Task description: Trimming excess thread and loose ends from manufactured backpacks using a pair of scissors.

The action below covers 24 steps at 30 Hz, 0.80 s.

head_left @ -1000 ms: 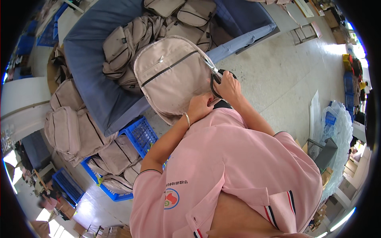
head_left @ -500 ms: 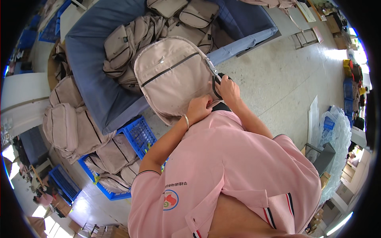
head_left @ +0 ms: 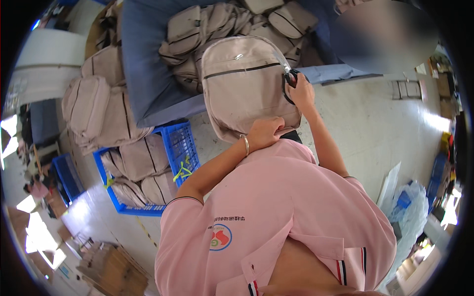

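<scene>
A beige backpack (head_left: 242, 93) with a dark zipper line across its front is held up in front of me, its lower edge close to my waist. My left hand (head_left: 265, 132) is closed on the bag's bottom edge, with a bracelet at the wrist. In my right hand (head_left: 303, 93) is a pair of scissors (head_left: 287, 89) with black handles. The fingers wrap round the handles, and the blades point up along the bag's right upper side. Whether the blades touch the fabric I cannot tell.
Beyond the bag stands a large bin with blue-grey fabric walls (head_left: 143, 64), heaped with beige bags (head_left: 185, 29). At left are stacked beige bags (head_left: 89, 106) and a blue plastic crate (head_left: 180, 143) holding more. A blurred patch hides the upper right. Clear plastic wrapping (head_left: 412, 212) lies at right.
The view has shifted, so the bin and crate appear farther right. The backpack now looks more upright. Both hands keep their holds, and the scissors stay by the bag's right side.
</scene>
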{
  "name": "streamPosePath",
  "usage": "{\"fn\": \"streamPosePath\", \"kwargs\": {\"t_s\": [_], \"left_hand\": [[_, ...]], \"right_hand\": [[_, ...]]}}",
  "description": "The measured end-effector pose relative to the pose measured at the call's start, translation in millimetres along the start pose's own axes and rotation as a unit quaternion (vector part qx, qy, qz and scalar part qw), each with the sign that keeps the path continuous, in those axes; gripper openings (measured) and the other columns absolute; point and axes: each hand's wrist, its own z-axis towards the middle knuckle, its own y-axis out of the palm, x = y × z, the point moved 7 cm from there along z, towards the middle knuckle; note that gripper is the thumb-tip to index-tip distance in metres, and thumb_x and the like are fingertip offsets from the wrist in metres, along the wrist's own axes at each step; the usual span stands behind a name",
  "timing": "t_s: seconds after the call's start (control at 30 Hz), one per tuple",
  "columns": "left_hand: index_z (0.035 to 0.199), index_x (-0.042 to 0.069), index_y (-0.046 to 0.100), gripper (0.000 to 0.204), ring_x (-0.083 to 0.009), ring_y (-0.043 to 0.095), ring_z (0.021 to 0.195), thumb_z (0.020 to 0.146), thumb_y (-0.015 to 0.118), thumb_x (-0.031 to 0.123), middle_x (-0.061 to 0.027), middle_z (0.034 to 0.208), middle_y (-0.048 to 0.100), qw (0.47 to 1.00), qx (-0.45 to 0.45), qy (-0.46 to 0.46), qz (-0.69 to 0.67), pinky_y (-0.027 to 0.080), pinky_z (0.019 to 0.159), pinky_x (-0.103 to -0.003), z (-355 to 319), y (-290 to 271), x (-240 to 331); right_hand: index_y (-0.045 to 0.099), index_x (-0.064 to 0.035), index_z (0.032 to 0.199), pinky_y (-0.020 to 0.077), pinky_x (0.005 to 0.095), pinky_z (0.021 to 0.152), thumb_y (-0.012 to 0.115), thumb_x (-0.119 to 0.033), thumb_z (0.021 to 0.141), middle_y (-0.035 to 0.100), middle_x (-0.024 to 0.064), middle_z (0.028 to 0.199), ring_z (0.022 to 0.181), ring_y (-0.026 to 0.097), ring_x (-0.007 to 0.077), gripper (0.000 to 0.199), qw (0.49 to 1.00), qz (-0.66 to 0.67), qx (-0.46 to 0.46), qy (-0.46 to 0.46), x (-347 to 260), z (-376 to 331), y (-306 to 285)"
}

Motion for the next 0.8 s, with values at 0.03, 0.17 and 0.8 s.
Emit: {"fn": "streamPosePath", "kwargs": {"t_s": [0.03, 0.17, 0.8], "left_hand": [[0.095, 0.006, 0.061, 0.023, -0.0297, 0.065, 0.079, 0.077, 0.072, 0.016, -0.0108, 0.085, 0.066, 1.0, 0.008, -0.017, -0.025, 0.05, 0.071, -0.041, -8.8, -10.0, 1.9], [0.101, 0.007, 0.063, 0.021, -0.0178, 0.061, 0.078, 0.083, 0.071, 0.015, -0.0066, 0.086, 0.064, 0.926, 0.274, -0.192, -0.176, 0.051, 0.071, -0.034, -75.4, -47.1, -36.2], [0.108, 0.003, 0.062, 0.025, -0.0078, 0.056, 0.088, 0.091, 0.072, 0.019, 0.0007, 0.098, 0.061, 0.749, 0.412, -0.219, -0.471, 0.047, 0.078, -0.022, -104.2, -75.4, -141.6]], "right_hand": [[0.055, -0.0024, 0.095, 0.0488, 0.0512, 0.074, 0.072, -0.032, 0.081, 0.067, 0.0225, 0.082, 0.084, 0.065, 0.0449, 0.036, 0.999, 0.041, 0.001, -0.022, 2.5, 3.6, 3.6], [0.055, 0.0, 0.087, 0.0476, 0.0494, 0.071, 0.071, -0.021, 0.08, 0.065, 0.0236, 0.079, 0.082, 0.063, 0.0466, 0.027, 0.991, 0.13, -0.007, -0.034, 2.0, 8.4, 11.3], [0.051, -0.0005, 0.082, 0.0369, 0.0374, 0.056, 0.077, -0.025, 0.085, 0.047, 0.0074, 0.066, 0.061, 0.041, 0.0185, 0.036, 0.976, 0.191, 0.1, -0.025, 83.5, -43.2, 35.3]]}}
